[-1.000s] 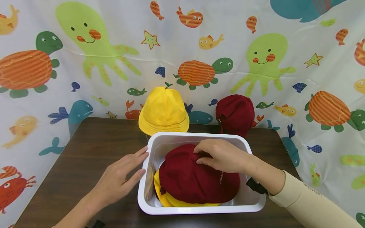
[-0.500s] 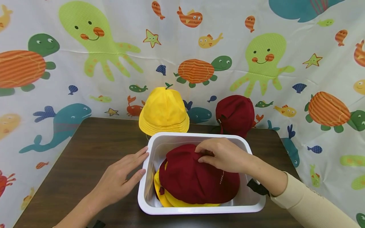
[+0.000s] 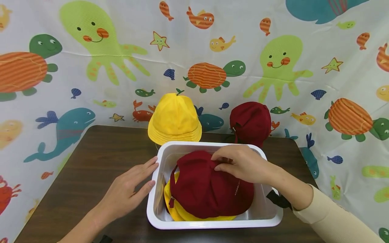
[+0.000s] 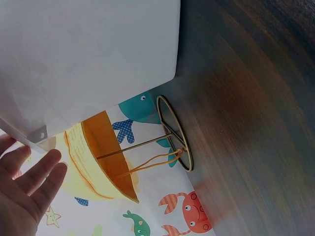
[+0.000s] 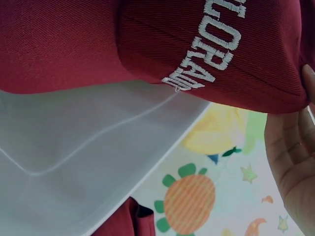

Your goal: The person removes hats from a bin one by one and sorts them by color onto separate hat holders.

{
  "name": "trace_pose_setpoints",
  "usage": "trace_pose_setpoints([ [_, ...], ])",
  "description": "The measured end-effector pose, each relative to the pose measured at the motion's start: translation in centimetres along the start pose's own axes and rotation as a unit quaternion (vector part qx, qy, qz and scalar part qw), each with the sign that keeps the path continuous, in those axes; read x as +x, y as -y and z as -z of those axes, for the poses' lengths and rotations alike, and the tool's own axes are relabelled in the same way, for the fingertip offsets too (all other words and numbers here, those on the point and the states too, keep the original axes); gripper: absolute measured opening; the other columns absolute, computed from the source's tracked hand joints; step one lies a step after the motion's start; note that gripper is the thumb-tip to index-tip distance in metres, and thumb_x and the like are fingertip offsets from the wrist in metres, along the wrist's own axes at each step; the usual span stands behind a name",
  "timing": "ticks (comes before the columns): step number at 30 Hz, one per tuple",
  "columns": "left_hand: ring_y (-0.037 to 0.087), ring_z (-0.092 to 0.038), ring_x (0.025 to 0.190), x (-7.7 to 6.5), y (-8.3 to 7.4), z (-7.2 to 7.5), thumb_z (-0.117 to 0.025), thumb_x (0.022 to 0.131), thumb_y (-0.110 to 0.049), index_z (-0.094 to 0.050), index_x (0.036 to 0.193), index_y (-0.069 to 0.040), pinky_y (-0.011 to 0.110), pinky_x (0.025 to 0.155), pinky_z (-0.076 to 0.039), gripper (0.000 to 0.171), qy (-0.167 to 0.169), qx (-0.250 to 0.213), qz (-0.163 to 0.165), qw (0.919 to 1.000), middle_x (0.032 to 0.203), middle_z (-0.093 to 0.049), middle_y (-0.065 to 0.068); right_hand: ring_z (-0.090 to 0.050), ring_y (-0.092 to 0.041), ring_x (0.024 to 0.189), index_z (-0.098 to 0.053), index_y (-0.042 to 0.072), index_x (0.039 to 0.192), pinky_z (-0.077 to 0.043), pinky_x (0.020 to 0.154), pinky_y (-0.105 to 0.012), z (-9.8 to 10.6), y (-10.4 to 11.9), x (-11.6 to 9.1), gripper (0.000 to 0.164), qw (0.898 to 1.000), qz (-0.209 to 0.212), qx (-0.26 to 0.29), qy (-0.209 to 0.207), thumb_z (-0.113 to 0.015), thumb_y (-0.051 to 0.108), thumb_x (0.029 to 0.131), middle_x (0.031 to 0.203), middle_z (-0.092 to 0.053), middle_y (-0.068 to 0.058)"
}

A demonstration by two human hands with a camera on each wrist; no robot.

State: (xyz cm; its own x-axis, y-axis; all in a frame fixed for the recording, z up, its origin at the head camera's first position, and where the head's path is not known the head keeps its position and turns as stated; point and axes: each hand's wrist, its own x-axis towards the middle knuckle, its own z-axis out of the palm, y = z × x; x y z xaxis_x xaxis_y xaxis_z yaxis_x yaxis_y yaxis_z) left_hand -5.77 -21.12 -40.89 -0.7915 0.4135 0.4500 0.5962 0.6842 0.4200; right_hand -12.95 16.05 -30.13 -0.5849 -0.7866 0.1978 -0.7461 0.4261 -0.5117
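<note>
In the head view, my right hand (image 3: 244, 165) pinches the top of a maroon baseball cap (image 3: 203, 192) inside a white plastic bin (image 3: 212, 224). Pale lettering reading "COLORADO" shows on the cap's front in the right wrist view, with the fingertips at its crown. Under the cap, part of a yellow hat (image 3: 179, 212) sticks out at the left; the rest is hidden. My left hand (image 3: 126, 192) rests its extended fingertips against the bin's left rim. The left wrist view shows those fingers spread beside the bin's wall (image 4: 98, 54).
Behind the bin, a yellow brimmed hat (image 3: 174, 118) sits on a wire stand (image 4: 172, 132). A second maroon cap (image 3: 251, 123) is at the back right. Dark wooden table (image 3: 100, 162) extends left of the bin. A sea-animal curtain (image 3: 182, 40) hangs behind.
My right hand has risen slightly and shifted right, pulling the cap's crown up a little. More of the cap's back strap shows. The left hand stays at the rim.
</note>
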Motion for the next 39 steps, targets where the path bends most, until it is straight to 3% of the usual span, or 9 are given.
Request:
trace_pose_setpoints([
  [5,0.020,-0.063,0.131,-0.3,-0.3,-0.1,-0.079,0.089,-0.014,-0.061,0.149,-0.015,0.044,0.094,-0.057,0.063,-0.004,-0.006,-0.005,1.0000,0.156,-0.054,-0.003,-0.065,-0.006,0.088,-0.077,0.014,0.112,-0.060,0.076,-0.024,0.5,0.0,-0.5,0.026,1.000,0.014,0.015,-0.020,-0.084,0.005,0.088,0.102,-0.074,0.007],
  [9,0.022,-0.063,0.131,-0.3,-0.5,0.0,-0.079,0.088,-0.014,-0.058,0.151,-0.016,0.048,0.091,-0.059,0.066,-0.007,-0.012,0.002,0.9999,0.156,-0.054,-0.003,-0.065,-0.006,0.088,-0.076,0.013,0.111,-0.060,0.074,-0.024,1.1,0.3,-0.6,0.028,0.999,0.015,0.022,-0.036,-0.085,0.003,0.086,0.101,-0.074,0.008],
  [22,0.023,-0.062,0.132,-0.4,-0.9,0.2,-0.076,0.092,-0.015,-0.057,0.152,-0.016,0.051,0.093,-0.058,0.064,0.000,-0.006,0.011,0.9999,0.157,-0.053,-0.003,-0.065,-0.006,0.085,-0.075,0.012,0.113,-0.061,0.074,-0.028,2.7,1.4,-0.9,0.029,0.997,-0.041,0.031,-0.051,-0.084,0.002,0.087,0.099,-0.072,0.009],
  [34,0.023,-0.061,0.133,-0.4,-1.0,0.5,-0.073,0.096,-0.020,-0.054,0.155,-0.017,0.050,0.097,-0.057,0.062,0.024,0.008,0.021,0.9995,0.159,-0.050,-0.004,-0.064,-0.006,0.082,-0.075,0.013,0.110,-0.060,0.069,-0.028,5.5,2.3,-1.6,0.030,0.994,-0.014,0.019,-0.110,-0.083,-0.004,0.086,0.096,-0.072,0.011],
  [39,0.023,-0.061,0.134,-0.4,-1.0,0.5,-0.072,0.097,-0.020,-0.053,0.155,-0.018,0.051,0.098,-0.056,0.061,0.027,0.010,0.024,0.9993,0.160,-0.049,-0.004,-0.063,-0.008,0.081,-0.074,0.011,0.109,-0.057,0.066,-0.025,6.6,2.5,-1.8,0.033,0.992,0.005,0.017,-0.125,-0.082,-0.008,0.084,0.095,-0.073,0.004],
])
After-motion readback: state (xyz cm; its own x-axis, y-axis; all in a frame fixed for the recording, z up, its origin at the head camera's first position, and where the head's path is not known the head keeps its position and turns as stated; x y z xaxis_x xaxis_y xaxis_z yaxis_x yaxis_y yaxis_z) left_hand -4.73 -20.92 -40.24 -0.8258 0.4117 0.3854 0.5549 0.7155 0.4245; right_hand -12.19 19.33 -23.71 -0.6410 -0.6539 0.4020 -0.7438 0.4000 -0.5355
